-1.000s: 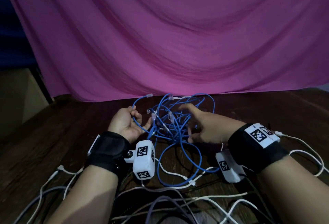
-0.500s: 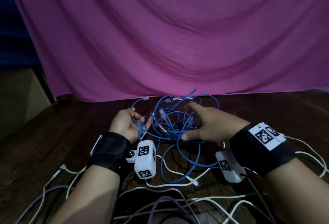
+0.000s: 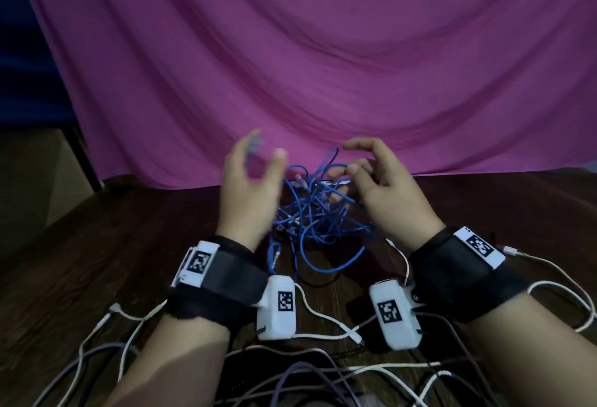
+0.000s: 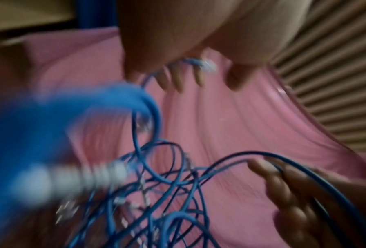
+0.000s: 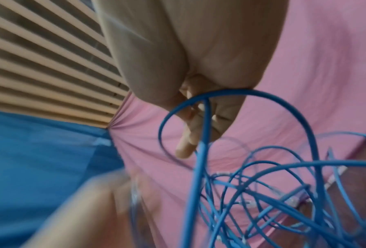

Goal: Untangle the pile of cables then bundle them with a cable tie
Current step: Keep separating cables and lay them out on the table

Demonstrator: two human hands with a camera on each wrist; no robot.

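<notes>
A tangle of thin blue cables [image 3: 318, 212] with clear plugs hangs between my two raised hands above the dark wooden table [image 3: 106, 254]. My left hand [image 3: 263, 151], blurred by motion, holds a plug end of one blue cable [image 4: 195, 63] against its fingers [image 4: 178, 80]. My right hand [image 3: 352, 158] has its fingers [image 5: 195, 120] curled with a blue cable loop [image 5: 231, 93] hooked over them. The lower loops of the tangle trail on the table. No cable tie shows in any view.
A pink cloth [image 3: 323, 67] hangs as a backdrop behind the table. White and grey cables [image 3: 326, 316] from the wrist cameras lie across the near part of the table. A beige box [image 3: 35, 180] stands at the left.
Both hands have risen from the table, lifting the blue tangle with them. The left hand has turned palm inward and moves fast; the right hand now hooks a loop.
</notes>
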